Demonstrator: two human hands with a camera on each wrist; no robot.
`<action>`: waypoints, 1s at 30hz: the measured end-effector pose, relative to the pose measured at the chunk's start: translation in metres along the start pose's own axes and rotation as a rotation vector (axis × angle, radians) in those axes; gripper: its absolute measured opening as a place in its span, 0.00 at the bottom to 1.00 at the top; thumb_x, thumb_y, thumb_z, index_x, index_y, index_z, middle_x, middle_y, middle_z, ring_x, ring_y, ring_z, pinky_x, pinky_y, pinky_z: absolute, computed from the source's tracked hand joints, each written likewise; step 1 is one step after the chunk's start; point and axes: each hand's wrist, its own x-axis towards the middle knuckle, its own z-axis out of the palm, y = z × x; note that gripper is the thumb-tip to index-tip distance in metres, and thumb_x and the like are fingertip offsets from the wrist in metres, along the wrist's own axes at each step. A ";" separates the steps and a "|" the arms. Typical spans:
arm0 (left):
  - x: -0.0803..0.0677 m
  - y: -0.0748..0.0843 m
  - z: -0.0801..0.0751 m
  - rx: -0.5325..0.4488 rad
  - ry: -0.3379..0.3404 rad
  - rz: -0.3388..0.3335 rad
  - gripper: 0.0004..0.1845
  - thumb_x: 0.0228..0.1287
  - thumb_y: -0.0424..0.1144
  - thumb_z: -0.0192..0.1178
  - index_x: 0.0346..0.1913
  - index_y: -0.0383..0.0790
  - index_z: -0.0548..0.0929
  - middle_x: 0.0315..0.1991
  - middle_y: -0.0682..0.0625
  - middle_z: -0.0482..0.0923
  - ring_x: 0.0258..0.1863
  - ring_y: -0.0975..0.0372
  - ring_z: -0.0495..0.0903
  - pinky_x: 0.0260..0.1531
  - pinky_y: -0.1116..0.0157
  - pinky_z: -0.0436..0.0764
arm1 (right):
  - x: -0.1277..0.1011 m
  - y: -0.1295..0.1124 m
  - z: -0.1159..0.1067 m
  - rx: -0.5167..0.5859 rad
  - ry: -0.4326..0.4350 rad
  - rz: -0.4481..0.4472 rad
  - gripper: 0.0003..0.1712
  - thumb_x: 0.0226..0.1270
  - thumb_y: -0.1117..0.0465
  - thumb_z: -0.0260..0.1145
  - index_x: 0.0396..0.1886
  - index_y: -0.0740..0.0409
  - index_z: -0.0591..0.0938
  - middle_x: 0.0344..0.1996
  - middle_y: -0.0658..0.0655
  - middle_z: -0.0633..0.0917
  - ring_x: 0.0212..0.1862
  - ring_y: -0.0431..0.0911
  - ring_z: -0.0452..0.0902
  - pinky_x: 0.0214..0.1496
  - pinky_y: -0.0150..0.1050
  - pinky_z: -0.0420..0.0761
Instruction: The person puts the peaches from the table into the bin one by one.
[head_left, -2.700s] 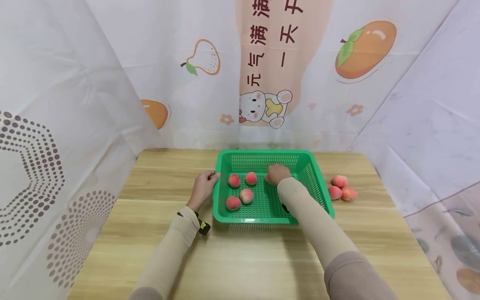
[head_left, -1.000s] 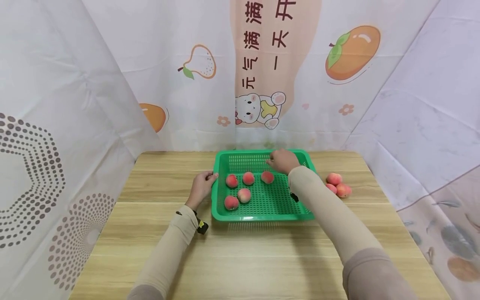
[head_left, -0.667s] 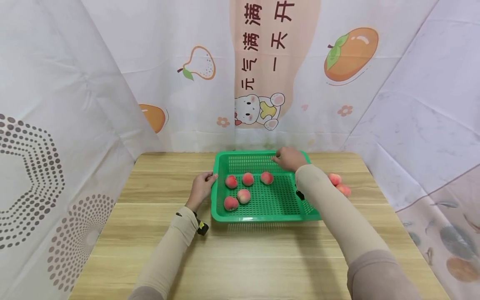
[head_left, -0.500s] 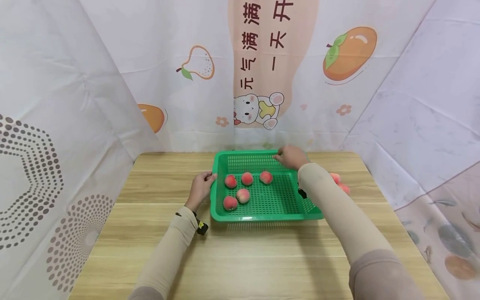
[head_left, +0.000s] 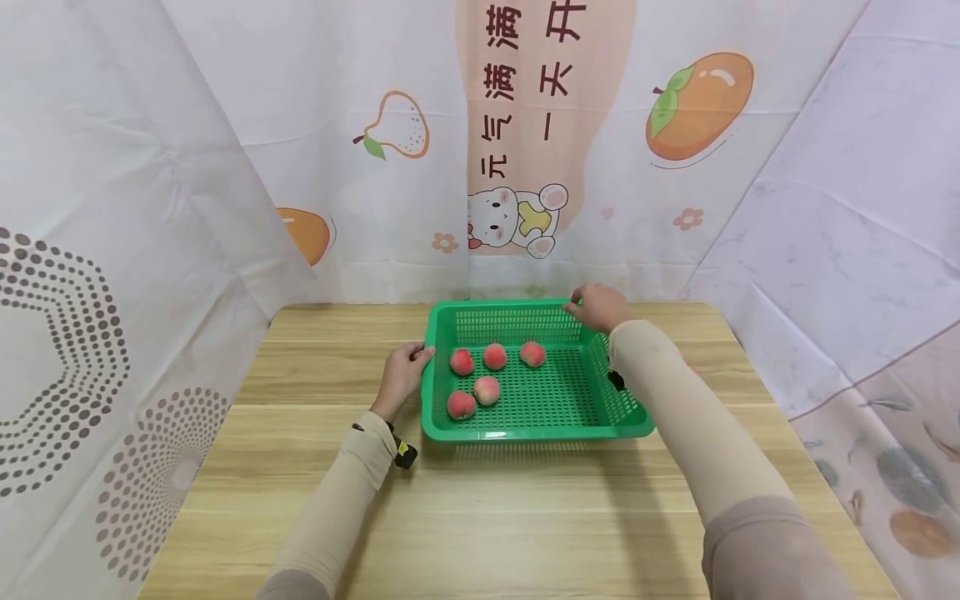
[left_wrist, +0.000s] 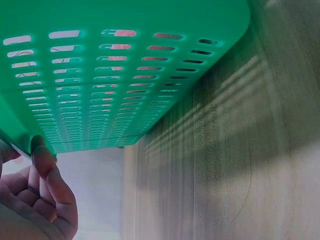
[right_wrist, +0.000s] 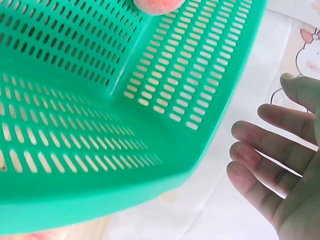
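A green plastic basket (head_left: pixel 525 434) with slotted walls stands at the back of the table. Several red-pink peaches (head_left: pixel 487 390) lie on its floor, towards the left and middle. My left hand (head_left: pixel 402 375) pinches the basket's left rim; the left wrist view shows its thumb and fingers (left_wrist: pixel 60 192) at the edge, beside the slotted wall. Above the basket's far right corner is my right hand (head_left: pixel 600 307). In the right wrist view its fingers (right_wrist: pixel 255 170) are spread and relaxed, apart from the rim, with nothing in them.
The pile of peaches (head_left: pixel 692 368) right of the basket is mostly hidden behind the right sleeve (head_left: pixel 675 408). A wooden table (head_left: pixel 480 517) carries everything, and a printed curtain (head_left: pixel 360 192) hangs right behind its far edge.
My right hand has let go of a peach at the basket's middle, then risen and moved right to the far right corner. The left hand stays at the left rim.
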 end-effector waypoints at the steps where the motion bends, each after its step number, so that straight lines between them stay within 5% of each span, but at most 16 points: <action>1: 0.000 0.000 0.000 0.002 0.003 -0.002 0.22 0.72 0.47 0.55 0.57 0.33 0.81 0.42 0.41 0.83 0.38 0.59 0.78 0.34 0.69 0.76 | 0.000 0.001 -0.001 -0.001 -0.001 0.005 0.24 0.74 0.50 0.56 0.51 0.67 0.82 0.53 0.69 0.82 0.53 0.64 0.79 0.56 0.58 0.76; 30: 0.000 -0.002 0.000 -0.038 0.011 0.010 0.21 0.71 0.47 0.56 0.56 0.33 0.82 0.41 0.42 0.83 0.37 0.59 0.78 0.34 0.70 0.75 | -0.009 0.038 -0.016 -0.054 0.020 0.109 0.23 0.75 0.53 0.55 0.53 0.69 0.81 0.52 0.72 0.82 0.51 0.65 0.79 0.52 0.60 0.78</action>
